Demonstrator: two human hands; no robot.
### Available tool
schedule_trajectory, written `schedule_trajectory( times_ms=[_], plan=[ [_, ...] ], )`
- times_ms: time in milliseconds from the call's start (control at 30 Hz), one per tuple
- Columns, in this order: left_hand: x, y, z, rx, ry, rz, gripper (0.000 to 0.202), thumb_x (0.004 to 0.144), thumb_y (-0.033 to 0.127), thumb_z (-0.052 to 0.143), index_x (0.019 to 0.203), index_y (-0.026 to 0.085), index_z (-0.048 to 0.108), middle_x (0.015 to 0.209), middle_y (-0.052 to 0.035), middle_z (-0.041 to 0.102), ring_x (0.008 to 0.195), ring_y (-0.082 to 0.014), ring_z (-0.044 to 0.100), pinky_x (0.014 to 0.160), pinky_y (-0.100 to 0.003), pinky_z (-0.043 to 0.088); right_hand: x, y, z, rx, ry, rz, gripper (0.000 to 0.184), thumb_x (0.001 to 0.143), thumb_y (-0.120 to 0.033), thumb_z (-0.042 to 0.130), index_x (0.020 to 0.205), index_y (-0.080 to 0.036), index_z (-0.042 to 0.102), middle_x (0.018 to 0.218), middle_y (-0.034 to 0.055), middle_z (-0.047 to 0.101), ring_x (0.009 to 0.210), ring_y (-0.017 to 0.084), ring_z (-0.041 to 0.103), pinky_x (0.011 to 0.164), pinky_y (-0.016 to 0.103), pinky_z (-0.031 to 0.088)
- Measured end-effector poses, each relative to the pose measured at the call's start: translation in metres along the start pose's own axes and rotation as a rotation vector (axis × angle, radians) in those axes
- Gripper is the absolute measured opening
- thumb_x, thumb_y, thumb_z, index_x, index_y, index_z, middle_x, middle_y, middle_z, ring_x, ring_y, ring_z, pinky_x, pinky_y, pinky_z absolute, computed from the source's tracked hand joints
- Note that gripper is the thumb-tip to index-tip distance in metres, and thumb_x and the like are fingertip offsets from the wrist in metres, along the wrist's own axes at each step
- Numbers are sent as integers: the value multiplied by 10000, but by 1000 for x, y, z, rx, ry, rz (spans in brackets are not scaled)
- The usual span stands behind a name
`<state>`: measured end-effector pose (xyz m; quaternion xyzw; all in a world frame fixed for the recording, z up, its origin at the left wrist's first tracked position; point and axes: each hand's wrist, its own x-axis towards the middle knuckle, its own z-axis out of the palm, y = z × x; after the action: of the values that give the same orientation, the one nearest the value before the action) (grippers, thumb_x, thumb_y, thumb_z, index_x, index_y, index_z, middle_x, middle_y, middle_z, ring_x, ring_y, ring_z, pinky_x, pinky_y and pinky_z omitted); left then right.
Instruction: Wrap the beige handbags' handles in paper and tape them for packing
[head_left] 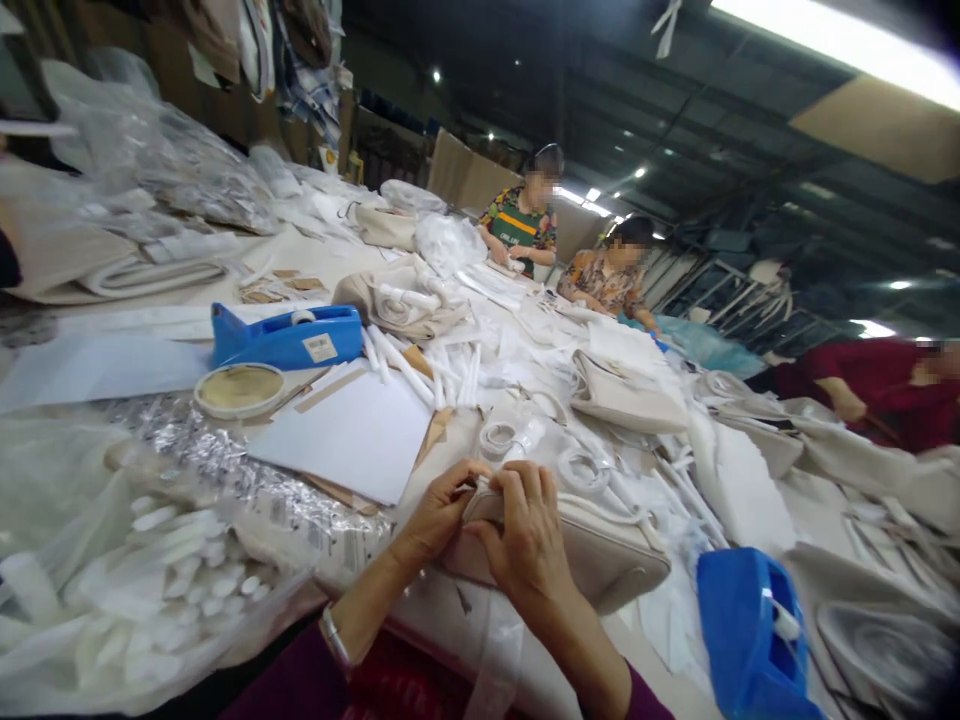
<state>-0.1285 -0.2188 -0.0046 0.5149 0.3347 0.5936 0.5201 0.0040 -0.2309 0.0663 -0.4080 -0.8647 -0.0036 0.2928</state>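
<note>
Both my hands rest on a cream handbag (600,555) lying at the near edge of the table. My left hand (439,512) pinches the bag's top left corner, fingers curled closed. My right hand (529,535) lies over the bag's top edge with fingers bent and gripping it. A white wrapped strap loops across the bag to the right of my fingers. A white sheet of paper (352,430) lies just left of my hands.
A blue tape dispenser (289,338) and a tape roll (240,388) sit at the left; another blue dispenser (746,630) stands near right. White paper rolls, more cream bags (626,395) and plastic bags cover the table. Three other people work at the far side.
</note>
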Motion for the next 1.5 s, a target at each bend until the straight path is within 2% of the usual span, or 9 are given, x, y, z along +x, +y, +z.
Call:
schedule_trajectory(
  times_ms=[100, 233, 333, 433, 633, 1133, 1233, 1333, 1500],
  plan=[
    [-6, 5, -1, -37, -75, -144, 366, 936, 430, 408, 1145, 185, 581, 1139, -72, 603, 1059, -224, 545, 945, -319, 415, -10, 37, -30, 107, 245, 29, 273, 784, -201, 649, 1027, -188, 527, 1118, 92, 518, 1075, 253, 480, 937, 448, 429],
    [-11, 1, 6, 10, -155, -149, 652, 807, 602, 558, 1308, 200, 445, 1248, -96, 538, 1080, -251, 550, 925, -321, 440, -58, 113, -68, 224, 700, 565, 460, 849, -466, 586, 1205, -187, 502, 1256, 124, 501, 1148, 277, 506, 965, 468, 422],
    [-11, 0, 18, 144, -85, -136, 749, 693, 459, 732, 1326, 236, 399, 1195, -58, 548, 1008, -223, 564, 882, -291, 452, -92, 146, -68, 709, 570, 897, 621, 901, -637, 353, 1338, -202, 425, 1268, 134, 544, 1085, 265, 582, 882, 435, 492],
    [-7, 7, 20, 233, 30, -170, 569, 710, 423, 699, 1198, 227, 482, 997, -14, 596, 850, -190, 563, 775, -267, 456, -106, 143, -53, 990, 387, 884, 677, 878, -667, 371, 1381, -215, 412, 1283, 128, 578, 1173, 271, 558, 937, 428, 477],
    [3, 25, 0, 333, 104, -237, 474, 667, 450, 698, 1049, 211, 550, 887, -10, 606, 839, -211, 551, 717, -264, 431, -101, 118, -52, 822, 265, 828, 761, 644, -538, 734, 1295, -209, 516, 1358, 118, 535, 1283, 314, 456, 1055, 431, 365],
    [12, 22, 8, 362, 124, -308, 548, 613, 483, 745, 1042, 181, 588, 767, 8, 603, 702, -177, 550, 640, -245, 424, -90, 129, -63, 1071, 177, 809, 669, 623, -376, 798, 1236, -223, 579, 1195, 53, 642, 1162, 284, 537, 984, 361, 402],
    [14, 19, 9, 342, 130, -311, 461, 622, 469, 757, 944, 168, 620, 741, 12, 604, 688, -162, 546, 635, -232, 422, -91, 129, -55, 1074, 183, 883, 566, 621, -392, 808, 1129, -219, 626, 1028, 35, 689, 983, 253, 609, 828, 304, 462],
    [17, 12, 9, 335, 142, -336, 440, 639, 483, 760, 915, 160, 646, 750, 5, 629, 707, -168, 566, 654, -234, 443, -89, 132, -49, 993, 196, 951, 470, 607, -458, 800, 964, -187, 658, 857, 24, 684, 784, 215, 609, 658, 260, 453],
    [23, -3, 5, 399, 199, -363, 492, 655, 505, 759, 993, 162, 660, 828, -16, 687, 778, -197, 616, 705, -252, 479, -82, 143, -40, 721, 213, 1024, 517, 581, -502, 787, 963, -165, 699, 895, 52, 692, 851, 265, 613, 711, 308, 466]
  ],
)
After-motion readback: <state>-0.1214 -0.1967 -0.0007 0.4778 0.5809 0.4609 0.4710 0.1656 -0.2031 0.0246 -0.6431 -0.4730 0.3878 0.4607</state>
